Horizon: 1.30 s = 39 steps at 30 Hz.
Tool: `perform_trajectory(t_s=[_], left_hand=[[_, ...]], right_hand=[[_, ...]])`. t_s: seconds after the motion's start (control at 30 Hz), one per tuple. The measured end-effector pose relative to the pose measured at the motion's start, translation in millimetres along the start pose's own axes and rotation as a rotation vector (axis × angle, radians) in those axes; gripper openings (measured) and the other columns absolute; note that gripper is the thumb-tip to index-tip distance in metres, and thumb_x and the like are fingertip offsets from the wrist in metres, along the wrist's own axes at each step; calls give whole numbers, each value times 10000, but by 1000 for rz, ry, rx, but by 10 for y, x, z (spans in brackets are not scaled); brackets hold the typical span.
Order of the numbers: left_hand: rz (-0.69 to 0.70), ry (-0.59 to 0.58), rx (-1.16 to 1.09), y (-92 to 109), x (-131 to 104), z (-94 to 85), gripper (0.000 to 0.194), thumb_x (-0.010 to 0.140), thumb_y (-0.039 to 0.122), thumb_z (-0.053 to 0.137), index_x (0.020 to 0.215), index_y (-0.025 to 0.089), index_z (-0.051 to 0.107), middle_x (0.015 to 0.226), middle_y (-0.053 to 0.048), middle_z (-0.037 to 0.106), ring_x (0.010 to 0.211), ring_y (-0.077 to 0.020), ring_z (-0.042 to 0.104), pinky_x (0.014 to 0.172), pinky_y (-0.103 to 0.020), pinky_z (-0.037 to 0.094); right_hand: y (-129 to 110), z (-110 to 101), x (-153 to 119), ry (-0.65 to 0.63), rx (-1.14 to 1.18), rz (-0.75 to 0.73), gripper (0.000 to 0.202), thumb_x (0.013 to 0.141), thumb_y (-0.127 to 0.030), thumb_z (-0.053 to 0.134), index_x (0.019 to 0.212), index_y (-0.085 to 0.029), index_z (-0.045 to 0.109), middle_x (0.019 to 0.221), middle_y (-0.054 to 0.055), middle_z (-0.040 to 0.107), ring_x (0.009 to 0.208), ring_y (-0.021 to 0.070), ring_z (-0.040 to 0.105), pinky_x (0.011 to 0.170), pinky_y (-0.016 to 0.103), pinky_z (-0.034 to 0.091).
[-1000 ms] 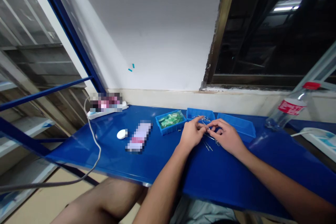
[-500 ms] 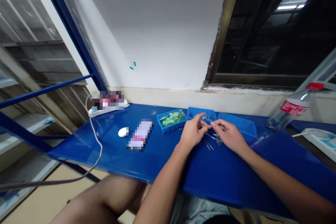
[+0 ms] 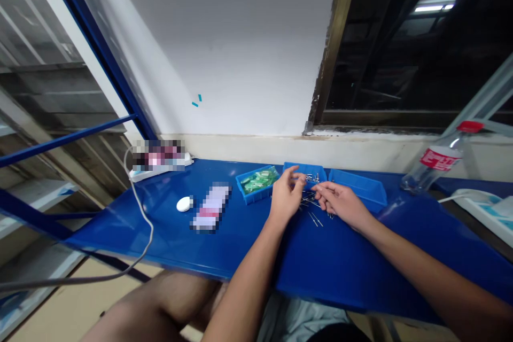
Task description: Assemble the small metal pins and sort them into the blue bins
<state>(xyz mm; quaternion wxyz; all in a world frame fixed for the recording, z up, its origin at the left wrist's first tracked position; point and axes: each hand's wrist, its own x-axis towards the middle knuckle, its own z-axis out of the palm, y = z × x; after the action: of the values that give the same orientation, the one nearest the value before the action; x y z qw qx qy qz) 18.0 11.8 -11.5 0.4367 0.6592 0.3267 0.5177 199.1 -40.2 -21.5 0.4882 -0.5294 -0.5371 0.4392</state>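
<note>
My left hand (image 3: pixel 287 196) is above the blue table (image 3: pixel 240 240), its fingers curled toward the thumb and the index finger raised. Whatever it may hold is too small to make out. To its right, my right hand (image 3: pixel 342 203) has thumb and fingers pinched together; what lies between them I cannot make out. Thin metal pins (image 3: pixel 316 219) are scattered on the table below and between the hands. Just behind, a small blue bin (image 3: pixel 294 165) holds more metal pieces, partly covered by my left hand. Left of that stands another blue bin (image 3: pixel 262 196) with green pieces (image 3: pixel 260 179).
A third blue bin (image 3: pixel 358 187) stands at the right rear. Farther right are a plastic bottle (image 3: pixel 436 160) with a red cap and a white device (image 3: pixel 481 211). On the left lie a white round object (image 3: pixel 185 203), a blurred-out flat item (image 3: pixel 212 208), a power strip (image 3: pixel 160 171) and its cable (image 3: pixel 150 224).
My hands, which met at the fingertips, have come apart, with a gap between them. The right hand is slightly lower over the pins. The whole view has shifted a little.
</note>
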Motion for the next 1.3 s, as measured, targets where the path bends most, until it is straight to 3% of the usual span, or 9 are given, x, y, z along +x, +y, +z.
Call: perform_trajectory(t_s=[0.13, 0.23, 0.3, 0.37, 0.43, 0.5, 0.73, 0.93, 1.3], left_hand=[[-9, 40, 40, 2, 2, -28, 364, 1017, 383, 595, 1337, 208, 613, 1131, -90, 768, 947, -208, 766, 809, -312, 626], [-2, 48, 70, 19, -3, -25, 346, 1025, 377, 580, 1326, 212, 622, 1124, -88, 776, 949, -214, 766, 817, -319, 622], [10, 50, 86, 38, -10, -20, 338, 1033, 371, 565, 1324, 210, 624, 1122, -90, 781, 955, -217, 766, 843, -331, 620], [21, 57, 105, 60, -17, -19, 337, 1037, 373, 555, 1321, 206, 630, 1125, -92, 783, 975, -223, 763, 882, -346, 617], [30, 63, 129, 80, -22, -23, 337, 1040, 381, 550, 1312, 204, 640, 1133, -95, 782, 998, -230, 759, 914, -361, 612], [37, 66, 155, 93, -23, -28, 338, 1042, 386, 546, 1309, 205, 646, 1143, -98, 778, 1015, -237, 754, 928, -372, 609], [60, 38, 226, 73, -29, -35, 340, 1037, 383, 556, 1313, 206, 646, 1128, -90, 775, 1023, -236, 752, 945, -369, 605], [76, -13, 266, 75, -37, -29, 356, 1045, 378, 545, 1341, 201, 633, 1121, -83, 783, 1005, -231, 753, 954, -372, 595], [80, -42, 307, 68, -43, -20, 346, 1036, 374, 555, 1319, 204, 656, 1127, -92, 783, 1026, -247, 752, 954, -385, 602]], right_hand=[[-6, 2, 35, 57, -7, 52, 515, 867, -684, 693, 955, -178, 717, 687, -1, 627, 458, 95, 511, 401, 223, 329], [-20, 10, 8, 68, -193, -31, 489, 935, -659, 617, 881, -185, 728, 676, 23, 666, 459, 130, 554, 454, 274, 430], [-44, 30, -37, 52, -396, -212, 400, 973, -575, 609, 911, -207, 752, 798, 57, 739, 623, 191, 675, 619, 330, 549], [-68, 66, -85, -15, -578, -445, 272, 996, -460, 616, 1010, -239, 774, 1000, 81, 774, 913, 256, 727, 856, 403, 584], [-75, 108, -119, -132, -701, -628, 214, 994, -363, 633, 1132, -276, 771, 1182, 92, 750, 1171, 298, 657, 1040, 477, 529], [-60, 142, -131, -224, -793, -713, 260, 982, -300, 653, 1222, -317, 752, 1266, 89, 717, 1292, 317, 575, 1110, 531, 480], [26, 137, -85, -248, -841, -718, 310, 968, -159, 619, 1217, -296, 744, 1126, 82, 755, 1136, 300, 623, 1028, 530, 510], [56, 134, -63, -222, -821, -703, 196, 956, -152, 618, 1056, -253, 753, 1042, 87, 748, 1068, 294, 628, 977, 504, 538], [33, 170, -80, -199, -796, -711, 173, 951, -143, 618, 1037, -235, 735, 1043, 94, 731, 1063, 296, 626, 974, 505, 542]])
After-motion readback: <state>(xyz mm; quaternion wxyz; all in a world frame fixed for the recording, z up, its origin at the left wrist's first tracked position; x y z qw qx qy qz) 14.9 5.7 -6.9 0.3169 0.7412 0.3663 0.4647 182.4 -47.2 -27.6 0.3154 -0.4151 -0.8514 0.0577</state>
